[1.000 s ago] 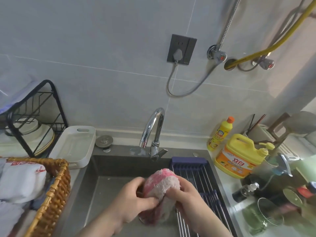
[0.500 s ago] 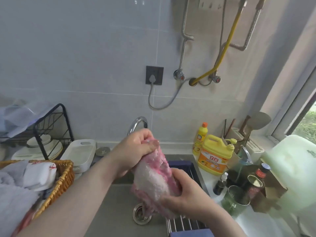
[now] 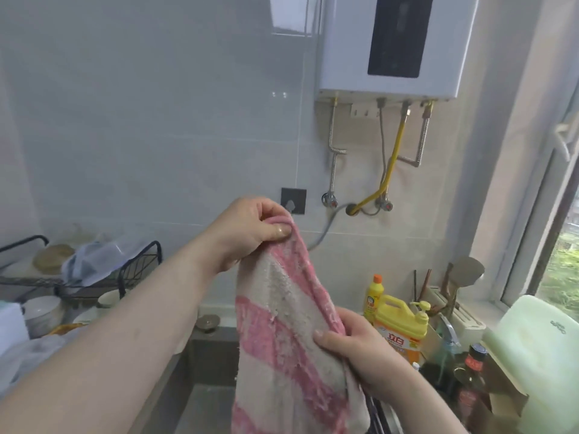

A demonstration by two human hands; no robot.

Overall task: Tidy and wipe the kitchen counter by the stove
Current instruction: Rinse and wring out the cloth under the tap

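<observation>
A pink and white striped cloth (image 3: pixel 282 333) hangs unfolded in front of me above the steel sink (image 3: pixel 206 399). My left hand (image 3: pixel 253 230) pinches its top corner high up, level with the wall socket. Lower down, my right hand (image 3: pixel 357 349) grips the cloth's right edge. The cloth hides the tap and most of the sink basin.
A black dish rack (image 3: pixel 94 277) with bowls stands at left. Right of the sink are a yellow detergent jug (image 3: pixel 401 324), a small yellow bottle (image 3: pixel 373 292), dark bottles (image 3: pixel 470 371) and a pale green container (image 3: pixel 539 349). A water heater (image 3: pixel 391 45) hangs on the wall above.
The bunched cloth has been lifted out of the sink and opened out lengthwise. My left hand rose with its top corner; my view tilted upward.
</observation>
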